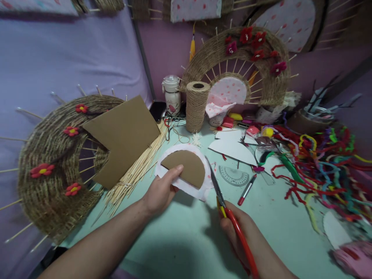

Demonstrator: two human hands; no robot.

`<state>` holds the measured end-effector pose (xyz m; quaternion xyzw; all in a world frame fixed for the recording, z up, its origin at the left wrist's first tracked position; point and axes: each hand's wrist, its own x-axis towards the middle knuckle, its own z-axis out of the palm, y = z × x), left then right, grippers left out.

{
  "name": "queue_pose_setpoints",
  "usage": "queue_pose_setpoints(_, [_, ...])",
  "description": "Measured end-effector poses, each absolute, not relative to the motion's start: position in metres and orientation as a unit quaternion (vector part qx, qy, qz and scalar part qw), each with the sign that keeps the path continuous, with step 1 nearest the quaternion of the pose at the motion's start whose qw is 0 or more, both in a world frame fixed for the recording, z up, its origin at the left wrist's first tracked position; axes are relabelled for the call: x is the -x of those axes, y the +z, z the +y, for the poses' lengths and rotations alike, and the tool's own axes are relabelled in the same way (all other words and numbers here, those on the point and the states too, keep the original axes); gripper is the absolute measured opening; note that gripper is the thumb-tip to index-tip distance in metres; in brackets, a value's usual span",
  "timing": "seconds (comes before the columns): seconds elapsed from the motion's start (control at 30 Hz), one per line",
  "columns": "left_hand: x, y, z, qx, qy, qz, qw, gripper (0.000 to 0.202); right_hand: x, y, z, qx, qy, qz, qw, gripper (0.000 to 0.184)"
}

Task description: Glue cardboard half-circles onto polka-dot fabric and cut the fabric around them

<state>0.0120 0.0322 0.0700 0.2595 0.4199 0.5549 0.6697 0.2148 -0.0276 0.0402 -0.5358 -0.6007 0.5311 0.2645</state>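
Holding a brown cardboard half-disc (187, 167) with white fabric (186, 186) under it, my left hand (161, 192) has its grip pinching the two layers together at their near left edge, thumb on top of the cardboard. The piece sits slightly lifted above the pale green surface (162, 240), about the middle of it, flat side toward me and curved side away.

My right hand (241, 228) grips the red-handled scissors (225, 207), fingers closed round the handles; the blades point up and away, their tips touching the right edge of the white fabric. I cannot tell how far the blades are apart.

Just right of the scissors lie a clear protractor (234, 175) and a red marker (246, 190). Along the right edge of the surface spreads a heap of coloured pipe cleaners (325, 166). At the far edge stands a spool of jute twine (197, 106), upright, with a small white jar (171, 95) beside it on the left and a twine-wound arch with red flowers (247, 58) behind. At the left edge leans another woven arch (55, 166) with red flowers, a notched cardboard sheet (122, 135) resting against it, and a bundle of thin wooden sticks (136, 166) lying between that sheet and my left hand.
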Motion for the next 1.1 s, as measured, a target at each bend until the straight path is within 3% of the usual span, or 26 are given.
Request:
queue_pose_setpoints(0.27, [-0.001, 0.076, 0.042, -0.244, 0.539, 0.382, 0.709, 0.044, -0.214, 0.040, -0.025, 0.558, 0.584, -0.546, 0.224, 0.058])
queue_pose_setpoints(0.43, [-0.001, 0.074, 0.046, -0.206, 0.526, 0.378, 0.734, 0.041, -0.217, 0.040, -0.027, 0.512, 0.609, -0.552, 0.251, 0.057])
queue_pose_setpoints(0.73, [-0.005, 0.076, 0.042, -0.302, 0.479, 0.357, 0.743, 0.071, -0.215, 0.040, -0.028, 0.446, 0.658, -0.540, 0.278, 0.066])
queue_pose_setpoints(0.9, [0.000, 0.074, 0.043, -0.327, 0.459, 0.331, 0.757, 0.076, -0.213, 0.041, -0.028, 0.454, 0.660, -0.527, 0.283, 0.067])
queue_pose_setpoints(1.1, [0.002, 0.064, 0.041, -0.316, 0.395, 0.299, 0.809, 0.061, -0.209, 0.035, -0.019, 0.491, 0.650, -0.431, 0.387, 0.055])
